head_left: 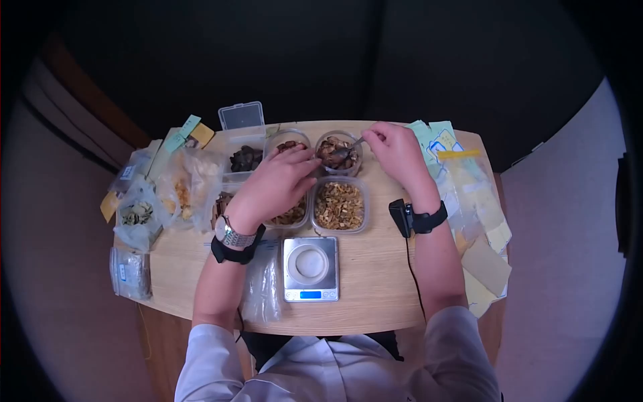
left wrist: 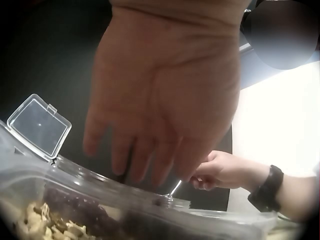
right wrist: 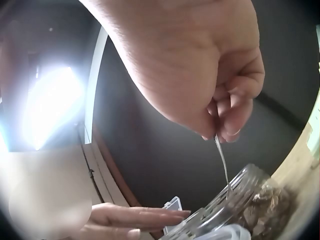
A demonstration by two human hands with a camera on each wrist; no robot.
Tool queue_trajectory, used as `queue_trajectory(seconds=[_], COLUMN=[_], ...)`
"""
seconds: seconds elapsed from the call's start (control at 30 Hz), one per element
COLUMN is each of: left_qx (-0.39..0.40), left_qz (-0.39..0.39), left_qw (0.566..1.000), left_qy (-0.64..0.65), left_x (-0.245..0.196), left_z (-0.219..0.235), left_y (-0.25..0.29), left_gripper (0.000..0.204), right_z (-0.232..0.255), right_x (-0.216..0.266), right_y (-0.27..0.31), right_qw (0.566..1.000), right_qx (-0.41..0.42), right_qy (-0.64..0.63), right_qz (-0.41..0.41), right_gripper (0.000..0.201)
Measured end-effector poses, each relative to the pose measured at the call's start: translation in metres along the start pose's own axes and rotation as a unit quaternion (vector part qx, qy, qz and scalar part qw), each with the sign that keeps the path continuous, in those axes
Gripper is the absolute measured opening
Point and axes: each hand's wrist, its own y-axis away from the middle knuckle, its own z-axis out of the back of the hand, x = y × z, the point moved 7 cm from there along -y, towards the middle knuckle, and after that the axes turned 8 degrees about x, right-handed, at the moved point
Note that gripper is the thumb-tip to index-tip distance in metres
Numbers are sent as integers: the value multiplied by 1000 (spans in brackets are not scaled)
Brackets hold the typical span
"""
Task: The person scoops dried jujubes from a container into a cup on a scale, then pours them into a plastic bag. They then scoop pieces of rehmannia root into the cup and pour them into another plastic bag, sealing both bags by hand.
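Note:
My right hand [head_left: 392, 147] pinches the thin handle of a metal spoon [head_left: 348, 151], whose bowl dips into a round clear tub of brown dried pieces [head_left: 338, 153] at the back of the wooden table [head_left: 375, 295]. In the right wrist view the fingers [right wrist: 235, 107] grip the spoon handle [right wrist: 223, 165] above that tub [right wrist: 252, 200]. My left hand [head_left: 281, 177] lies with straight fingers over the tubs beside it, the fingertips reaching a second round tub [head_left: 288, 143]. It holds nothing; the left wrist view shows its flat palm [left wrist: 165, 100].
A square tub of pale chips [head_left: 339, 206] sits in front of the spoon's tub. A small digital scale [head_left: 311, 268] stands near the front edge. A tub of dark herbs [head_left: 246, 159] with its lid open [head_left: 241, 116] is at the back left. Plastic bags [head_left: 144, 211] and labelled packets [head_left: 472, 187] crowd both sides.

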Motion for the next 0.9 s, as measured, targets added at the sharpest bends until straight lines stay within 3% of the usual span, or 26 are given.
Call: queue_trajectory(seconds=[0.23,0.33,0.53,0.83,0.9], left_qx=[1,-12,-5,-11,-9], left_qz=[8,13,15,17,16], left_qw=[1000,1000,999,999,999], left_qy=[19,22,29,43,42], left_x=[7,8,8,10,11], left_z=[-14,-16,-17,-15,-16], left_y=[2,4,3,5,5], left_gripper=[43,44,46,46,46], right_z=[-15,0,-23,-28,-21], right_x=[-30,-20,-44,-70,-60], right_y=[-9,-5,-10,-13,-12], right_qw=[992,995,985,957,974], right_qx=[67,62,117,123,114], right_qy=[-77,-29,-102,-232,-164], right_qz=[-70,-69,-78,-124,-109], right_gripper=[28,29,31,30,29])
